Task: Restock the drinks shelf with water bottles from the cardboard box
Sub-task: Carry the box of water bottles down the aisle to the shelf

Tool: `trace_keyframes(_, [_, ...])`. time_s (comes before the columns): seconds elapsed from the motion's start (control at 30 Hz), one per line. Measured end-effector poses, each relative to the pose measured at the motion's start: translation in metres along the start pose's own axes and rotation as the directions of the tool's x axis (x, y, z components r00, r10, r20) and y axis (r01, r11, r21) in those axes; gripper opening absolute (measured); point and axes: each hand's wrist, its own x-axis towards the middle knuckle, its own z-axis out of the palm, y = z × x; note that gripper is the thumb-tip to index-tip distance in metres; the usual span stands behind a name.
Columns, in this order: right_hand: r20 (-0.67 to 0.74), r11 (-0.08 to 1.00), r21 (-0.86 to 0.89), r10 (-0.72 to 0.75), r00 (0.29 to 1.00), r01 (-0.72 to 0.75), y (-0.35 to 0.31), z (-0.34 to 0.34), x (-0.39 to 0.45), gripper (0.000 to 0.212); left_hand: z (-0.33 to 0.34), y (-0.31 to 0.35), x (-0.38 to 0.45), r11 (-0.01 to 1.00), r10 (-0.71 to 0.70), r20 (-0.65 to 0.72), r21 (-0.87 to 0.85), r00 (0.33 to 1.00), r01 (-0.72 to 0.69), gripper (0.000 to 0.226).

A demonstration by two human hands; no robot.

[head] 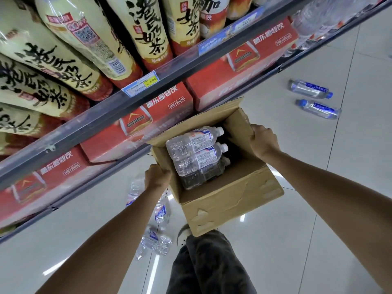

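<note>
2 hands, left hand (157,177) and right hand (263,141), clamp opposite rims of the cardboard box (229,200); I'd keep it level so its water bottles (196,153) stay put.

Milk tea bottles (89,39) above red drink cartons (148,122)

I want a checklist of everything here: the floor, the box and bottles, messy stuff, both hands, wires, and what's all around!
Surface: glossy pale tiled floor, lights reflected in it.
Job's things: open cardboard box held up; water bottles lying inside, white caps toward the right hand.
Clutter: two blue-capped bottles lying on the floor at right; clear bottles on the floor under the left arm.
Grippers: left hand grips the box's left edge; right hand grips its right flap.
Cables: nothing seen.
Surroundings: shelf with milk-tea bottles above, red cartons below.
</note>
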Motion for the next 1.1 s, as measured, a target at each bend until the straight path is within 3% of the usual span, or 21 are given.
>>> trace_keyframes(0.13, [0.034,0.998,-0.013,-0.055,0.998,0.056,0.003,-0.01,-0.016,0.039,-0.015,-0.004,-0.017,0.993,0.095,0.094,0.062,0.991,-0.101,0.028])
trace_keyframes(0.27, [0.065,0.993,-0.045,-0.102,0.993,0.105,0.0,-0.022,-0.049,0.06,-0.033,-0.008,-0.04,0.904,0.264,0.074,0.33,0.962,-0.273,0.021])
trace_keyframes(0.37, [0.006,0.943,-0.155,-0.297,0.955,0.294,-0.001,-0.028,-0.072,0.068,-0.039,-0.007,-0.056,0.834,0.411,0.025,0.393,0.912,-0.386,0.019])
trace_keyframes(0.47, [0.033,0.85,-0.224,-0.482,0.875,0.477,-0.008,-0.025,-0.076,0.065,-0.032,-0.001,-0.067,0.767,0.544,0.025,0.391,0.839,-0.509,0.021])
trace_keyframes(0.6, [0.212,0.883,-0.114,-0.426,0.879,0.456,-0.024,-0.004,-0.069,0.045,-0.011,0.008,-0.067,0.696,0.666,0.01,0.349,0.746,-0.627,0.033])
trace_keyframes(0.77, [0.223,0.925,0.008,-0.372,0.901,0.38,-0.017,0.028,-0.054,0.044,0.016,0.01,-0.051,0.669,0.693,-0.085,0.446,0.716,-0.594,0.054])
trace_keyframes(0.87, [0.261,0.918,-0.089,-0.353,0.898,0.387,-0.008,0.041,-0.038,0.042,0.022,0.021,-0.033,0.593,0.711,-0.045,0.575,0.702,-0.563,0.068])
trace_keyframes(0.97, [0.242,0.907,-0.199,-0.321,0.916,0.371,-0.005,0.063,-0.009,0.036,0.039,0.039,-0.002,0.438,0.76,-0.021,0.755,0.65,-0.488,0.077])
trace_keyframes(1.1, [0.27,0.872,-0.304,-0.307,0.912,0.384,-0.005,0.094,0.031,0.037,0.061,0.07,0.029,0.375,0.742,-0.005,0.833,0.671,-0.408,0.082])
